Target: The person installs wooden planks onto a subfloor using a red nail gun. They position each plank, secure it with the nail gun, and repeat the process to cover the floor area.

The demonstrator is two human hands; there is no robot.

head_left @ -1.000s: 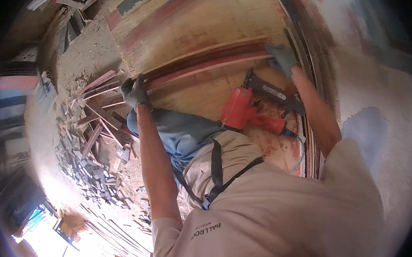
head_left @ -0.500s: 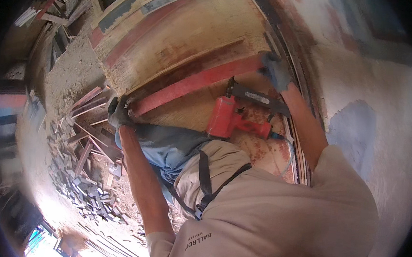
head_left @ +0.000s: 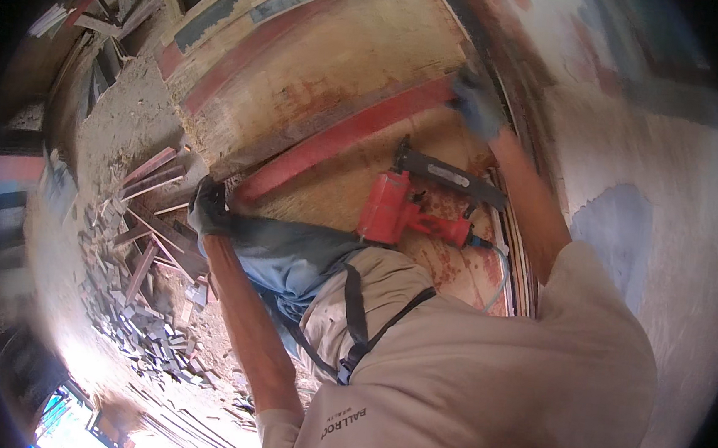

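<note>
A long red wooden strip (head_left: 352, 139) slants across a large wooden panel (head_left: 367, 46), between my two gloved hands. At its near left end, my left hand (head_left: 209, 207) has its fingers curled against the strip's tip. My right hand (head_left: 479, 107), smeared by motion, closes round the far right end. Along the strip's far side runs a darker brownish band (head_left: 298, 141). Lying on the panel below my right forearm is a red nail gun (head_left: 383, 207) with a black magazine; neither hand touches it. A thin pale air hose (head_left: 503, 276) leads from its handle.
Several strips of red, grey and bare wood (head_left: 215, 27) lie at the panel's far left. Loose slats (head_left: 144, 263) and a heap of small offcuts (head_left: 159, 343) cover the ground at left. A stained wall (head_left: 627, 201) borders the right side. My jeans-clad leg (head_left: 290, 257) rests nearby.
The red strip's right end has shifted away from me with my right hand, narrowing the dark band behind it. My left hand stays at the near end. The nail gun lies about where it was.
</note>
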